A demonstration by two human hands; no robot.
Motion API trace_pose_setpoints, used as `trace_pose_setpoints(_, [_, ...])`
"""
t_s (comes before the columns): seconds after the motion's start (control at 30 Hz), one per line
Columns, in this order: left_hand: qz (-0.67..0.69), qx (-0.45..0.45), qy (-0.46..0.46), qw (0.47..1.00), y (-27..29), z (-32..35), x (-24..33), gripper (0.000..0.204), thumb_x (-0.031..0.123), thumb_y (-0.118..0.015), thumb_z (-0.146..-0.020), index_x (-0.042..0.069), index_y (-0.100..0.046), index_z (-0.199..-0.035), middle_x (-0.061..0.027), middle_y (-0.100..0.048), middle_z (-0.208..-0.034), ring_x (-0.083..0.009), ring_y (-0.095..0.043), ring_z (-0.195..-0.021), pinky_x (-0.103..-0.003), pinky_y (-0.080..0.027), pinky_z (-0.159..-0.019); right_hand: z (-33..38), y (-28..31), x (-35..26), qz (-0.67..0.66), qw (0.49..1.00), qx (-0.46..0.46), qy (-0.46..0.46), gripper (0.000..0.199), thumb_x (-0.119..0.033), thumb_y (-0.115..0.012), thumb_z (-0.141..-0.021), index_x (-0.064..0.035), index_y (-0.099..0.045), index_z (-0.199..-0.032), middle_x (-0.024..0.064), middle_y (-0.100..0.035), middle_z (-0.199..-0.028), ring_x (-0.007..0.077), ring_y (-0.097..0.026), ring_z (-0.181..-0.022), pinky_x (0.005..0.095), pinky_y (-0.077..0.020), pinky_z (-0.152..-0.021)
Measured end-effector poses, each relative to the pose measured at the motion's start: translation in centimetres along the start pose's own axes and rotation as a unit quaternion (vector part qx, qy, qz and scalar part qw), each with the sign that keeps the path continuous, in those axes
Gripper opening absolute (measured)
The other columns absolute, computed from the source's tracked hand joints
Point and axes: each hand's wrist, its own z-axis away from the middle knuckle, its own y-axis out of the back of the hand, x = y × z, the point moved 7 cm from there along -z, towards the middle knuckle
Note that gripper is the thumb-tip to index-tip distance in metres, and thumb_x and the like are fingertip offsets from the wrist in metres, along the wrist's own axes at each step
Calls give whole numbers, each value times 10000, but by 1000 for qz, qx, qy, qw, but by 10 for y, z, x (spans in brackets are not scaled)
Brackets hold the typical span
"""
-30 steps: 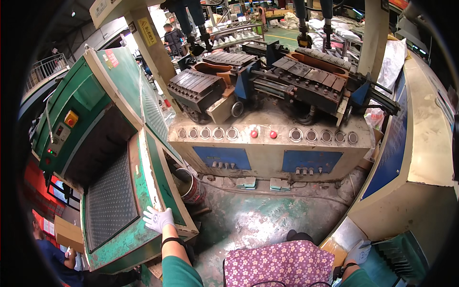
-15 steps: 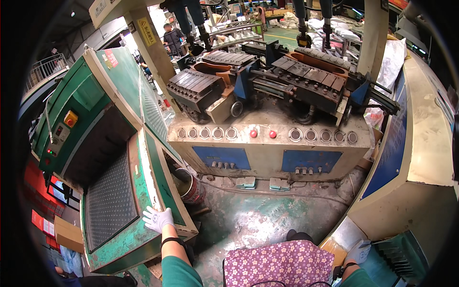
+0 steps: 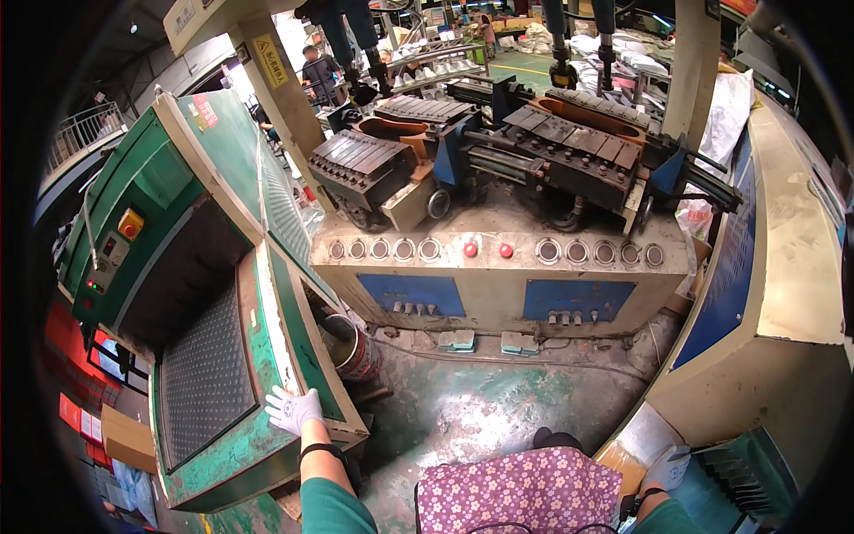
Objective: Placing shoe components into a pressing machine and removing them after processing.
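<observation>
My left hand [image 3: 294, 409], in a white glove, rests with fingers spread on the front edge of a green machine [image 3: 294, 356] with a dark studded mat [image 3: 209, 383]. Nothing is in that hand. At the lower right my right hand [image 3: 667, 466], also gloved, lies with fingers stretched out beside a green ribbed part [image 3: 745, 476] of the beige machine [image 3: 783, 392]; I see nothing held in it. A purple flowered apron [image 3: 520, 489] covers my lap.
Ahead stands a beige press [image 3: 498, 294] with metal clamp blocks [image 3: 569, 142], red buttons and round dials. Two pale green pedals [image 3: 457, 341] sit at its base. A bucket [image 3: 356, 351] stands by the green machine. Cardboard boxes [image 3: 129, 436] are at the left. A person [image 3: 320, 71] is far back.
Both my hands stay where they were. At the lower left edge, the dark shoe and clothing of another person have mostly gone out of view.
</observation>
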Motion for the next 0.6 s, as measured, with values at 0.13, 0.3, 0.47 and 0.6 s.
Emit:
trace_pose_setpoints(0.13, [2,-2,0,1000,1,1,0,979,506,-738,-752,169,-311,-1567,-125,-275,-1640,-370,-239,-1506,-519,-218,-1217,3,6,-4,0,1000,1,-4,816,-634,-387,-1008,26,-405,-1488,207,-480,-1504,331,-474,-1379,425,-376,-1142])
trace_pose_setpoints(0.3, [-1,-5,0,1000,4,4,2,977,509,-738,-758,171,-308,-1568,-123,-271,-1642,-369,-237,-1507,-516,-216,-1219,7,13,-9,-2,999,-41,-13,841,-637,-346,-1013,43,-364,-1508,216,-435,-1535,319,-422,-1421,392,-328,-1182])
trace_pose_setpoints(0.47, [3,9,-1,1000,-4,-3,-1,993,510,-743,-731,179,-314,-1563,-130,-274,-1642,-367,-242,-1509,-527,-220,-1209,4,7,-5,-7,1000,-9,-7,822,-644,-379,-1005,13,-396,-1498,201,-481,-1505,327,-472,-1380,420,-374,-1141])
trace_pose_setpoints(0.6, [8,5,0,1000,1,-1,-1,984,505,-736,-731,179,-320,-1561,-129,-279,-1640,-367,-244,-1508,-521,-220,-1212,4,8,-4,-4,1000,-10,-13,829,-651,-378,-1003,14,-395,-1498,199,-480,-1506,327,-472,-1380,420,-373,-1141])
